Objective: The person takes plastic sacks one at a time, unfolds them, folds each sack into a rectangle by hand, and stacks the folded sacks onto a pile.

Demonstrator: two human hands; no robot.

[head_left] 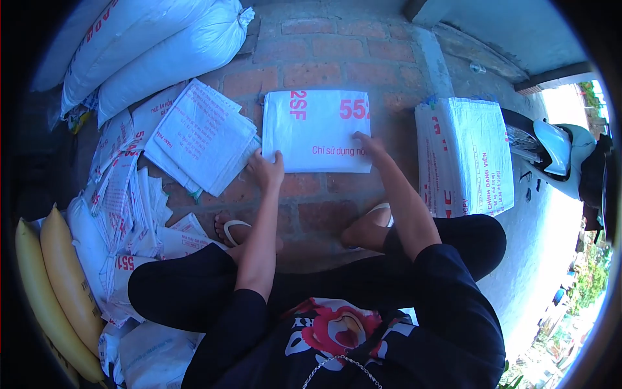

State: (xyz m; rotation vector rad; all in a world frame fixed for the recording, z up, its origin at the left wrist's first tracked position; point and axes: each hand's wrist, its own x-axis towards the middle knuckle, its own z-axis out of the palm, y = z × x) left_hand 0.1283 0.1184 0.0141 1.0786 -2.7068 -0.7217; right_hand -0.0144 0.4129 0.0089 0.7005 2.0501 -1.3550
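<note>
Sack lies folded; left hand, thumb spread, meets its near-left corner; right hand overlaps its edge, pinch unclear.

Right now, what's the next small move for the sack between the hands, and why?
Probably lift the folded sack onto the stack at right: it lies flat, left hand at its near-left corner, right hand at its right side.

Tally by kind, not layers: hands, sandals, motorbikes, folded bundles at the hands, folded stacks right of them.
Hands: 2 (left hand, right hand)
Sandals: 2 (left sandal, right sandal)
Motorbike: 1
Folded bundle at the hands: 1
Folded stack on the right: 1
Total: 7
</note>
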